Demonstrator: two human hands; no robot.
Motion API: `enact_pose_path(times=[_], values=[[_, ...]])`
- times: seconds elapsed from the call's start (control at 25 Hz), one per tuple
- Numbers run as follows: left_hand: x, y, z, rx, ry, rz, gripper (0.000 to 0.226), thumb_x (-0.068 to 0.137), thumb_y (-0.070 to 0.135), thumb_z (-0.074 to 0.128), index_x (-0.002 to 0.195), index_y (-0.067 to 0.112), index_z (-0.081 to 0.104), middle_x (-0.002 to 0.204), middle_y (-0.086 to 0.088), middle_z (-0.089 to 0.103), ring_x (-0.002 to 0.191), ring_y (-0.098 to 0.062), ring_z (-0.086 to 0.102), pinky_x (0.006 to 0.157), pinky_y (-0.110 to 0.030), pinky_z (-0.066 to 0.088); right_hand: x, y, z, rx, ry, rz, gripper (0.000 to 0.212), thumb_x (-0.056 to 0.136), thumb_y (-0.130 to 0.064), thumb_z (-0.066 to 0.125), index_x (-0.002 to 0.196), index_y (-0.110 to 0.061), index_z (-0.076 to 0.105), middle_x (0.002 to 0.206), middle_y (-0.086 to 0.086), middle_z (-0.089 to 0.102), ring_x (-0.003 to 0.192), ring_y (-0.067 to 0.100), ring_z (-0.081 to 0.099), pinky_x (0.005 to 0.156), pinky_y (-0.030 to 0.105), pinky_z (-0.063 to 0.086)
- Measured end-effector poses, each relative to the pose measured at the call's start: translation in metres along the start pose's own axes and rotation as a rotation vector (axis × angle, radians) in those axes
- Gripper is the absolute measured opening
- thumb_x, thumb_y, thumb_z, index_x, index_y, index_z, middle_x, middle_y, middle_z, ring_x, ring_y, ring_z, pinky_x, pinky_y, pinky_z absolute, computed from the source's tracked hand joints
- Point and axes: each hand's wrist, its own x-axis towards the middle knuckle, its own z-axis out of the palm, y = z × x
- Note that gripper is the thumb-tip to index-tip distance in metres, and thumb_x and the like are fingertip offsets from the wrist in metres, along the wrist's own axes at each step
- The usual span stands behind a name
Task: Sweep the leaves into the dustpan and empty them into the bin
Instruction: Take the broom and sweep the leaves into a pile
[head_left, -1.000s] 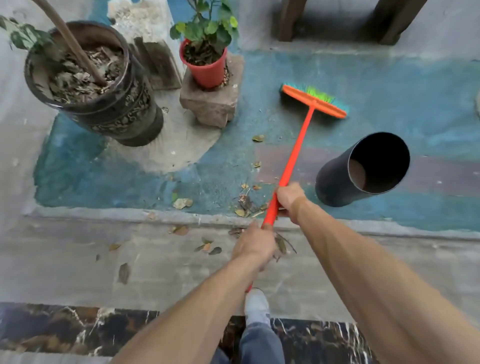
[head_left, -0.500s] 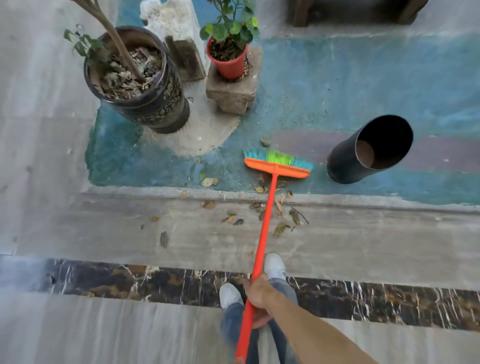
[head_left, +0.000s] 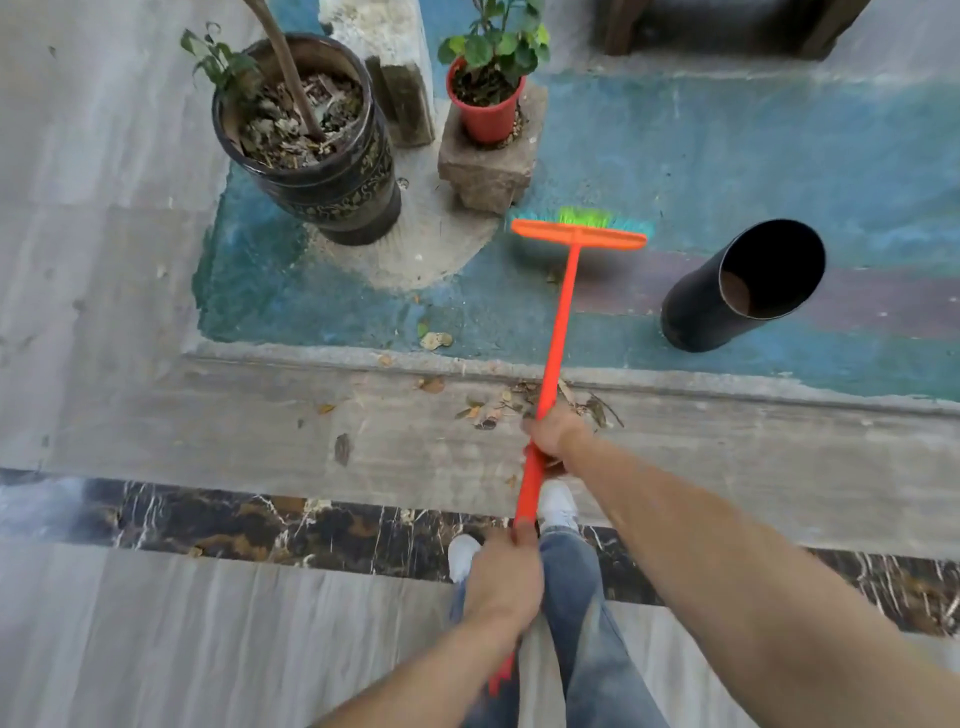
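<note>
Leaves (head_left: 511, 408) lie scattered on the grey concrete step (head_left: 260, 431), under my broom handle. My right hand (head_left: 553, 434) grips the orange broom (head_left: 558, 322) mid-handle, left hand (head_left: 504, 577) clamps lower. Broom head (head_left: 579, 234) on blue floor (head_left: 727, 156), black bin (head_left: 737, 291) just right.

Floor (head_left: 130, 312) of grey stone, crossed near the viewer by a dark marbled strip (head_left: 260, 525); a blue-painted area (head_left: 727, 156) lies beyond a low raised edge. Standing on it are seen a large dark planter (head_left: 332, 192), a stone block (head_left: 488, 171) bearing a red pot, and a black cylindrical bin (head_left: 727, 306). Dry leaves (head_left: 493, 410) are scattered along the grey step; the broom head (head_left: 579, 234) is shown over the blue area.
</note>
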Motion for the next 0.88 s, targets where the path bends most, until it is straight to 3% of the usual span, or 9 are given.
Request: enact_pose_path(times=[0.08,0.16,0.28,0.4,0.48,0.6,0.68,0.8,0.88], values=[[0.025,0.044,0.017,-0.003,-0.182,-0.019,0.052,0.099,0.045,0.029,0.099,0.004,0.062,0.087,-0.015,0.066,0.069,-0.034,0.064,0.063,-0.033,0.049,0.030,-0.028,-0.021,-0.055,0.092,-0.089,0.024,0.097,-0.014,0.047,0.119,-0.005,0.042,0.099,0.020,0.063,0.065,0.032,0.065,0.044,0.044,0.056],[0.053,0.056,0.028,-0.110,-0.224,-0.023,0.050,0.098,0.046,0.032,0.091,0.004,0.059,0.065,-0.012,0.058,0.042,-0.027,0.050,0.046,-0.027,0.040,0.045,-0.034,-0.025,-0.135,0.101,-0.076,0.016,0.097,-0.008,0.044,0.113,-0.005,0.042,0.082,0.018,0.059,0.056,0.032,0.061,0.030,0.037,0.049],[0.026,-0.013,0.026,-0.128,-0.287,-0.106,0.046,0.097,0.046,0.033,0.099,0.008,0.059,0.063,-0.007,0.054,0.041,-0.021,0.044,0.049,-0.026,0.042,0.032,0.000,0.009,-0.173,-0.020,0.085,0.022,0.094,-0.002,0.039,0.115,0.001,0.039,0.073,0.025,0.063,0.052,0.035,0.066,0.038,0.046,0.054],[-0.043,-0.104,0.012,-0.160,-0.300,-0.354,0.043,0.098,0.048,0.034,0.084,0.012,0.054,0.054,-0.003,0.045,0.036,-0.017,0.038,0.037,-0.019,0.029,-0.022,0.061,0.069,-0.144,-0.174,0.195,0.035,0.093,-0.005,0.038,0.126,-0.011,0.030,0.079,0.024,0.067,0.058,0.036,0.069,0.055,0.051,0.059],[-0.080,-0.148,-0.003,-0.151,-0.273,-0.420,0.046,0.093,0.053,0.041,0.085,0.012,0.060,0.059,-0.001,0.049,0.044,-0.015,0.046,0.040,-0.019,0.033,-0.068,0.094,0.103,-0.111,-0.277,0.260,0.048,0.093,-0.011,0.040,0.135,-0.018,0.018,0.082,0.021,0.068,0.059,0.032,0.068,0.057,0.050,0.059],[-0.095,-0.162,-0.029,-0.135,-0.131,-0.265,0.042,0.096,0.047,0.045,0.092,0.012,0.066,0.079,-0.015,0.062,0.082,-0.039,0.065,0.059,-0.034,0.046,-0.113,0.115,0.141,-0.168,-0.399,0.268,0.086,0.086,-0.011,0.042,0.146,-0.022,-0.019,0.102,0.019,0.069,0.077,0.031,0.070,0.067,0.050,0.059],[-0.096,-0.171,-0.046,-0.044,-0.072,-0.194,0.046,0.095,0.050,0.045,0.100,0.011,0.070,0.105,-0.022,0.068,0.106,-0.040,0.062,0.086,-0.045,0.051,-0.129,0.107,0.149,-0.191,-0.428,0.221,0.094,0.083,-0.010,0.044,0.145,-0.016,-0.027,0.104,0.017,0.068,0.081,0.029,0.070,0.075,0.048,0.059],[-0.095,-0.179,-0.062,0.162,-0.189,-0.105,0.077,0.077,0.078,0.045,0.118,0.015,0.063,0.114,-0.010,0.066,0.120,-0.027,0.057,0.103,-0.036,0.043,-0.128,0.071,0.128,-0.038,-0.354,0.136,0.092,0.083,-0.012,0.051,0.144,-0.021,-0.017,0.081,0.016,0.068,0.058,0.026,0.068,0.056,0.043,0.060],[-0.093,-0.141,-0.070,0.097,-0.131,-0.079,0.051,0.091,0.061,0.041,0.095,0.016,0.063,0.096,-0.010,0.066,0.110,-0.034,0.061,0.088,-0.039,0.049,-0.105,0.036,0.098,-0.010,-0.237,0.038,0.077,0.088,-0.013,0.051,0.145,-0.019,-0.001,0.073,0.015,0.065,0.050,0.023,0.064,0.043,0.037,0.057]])
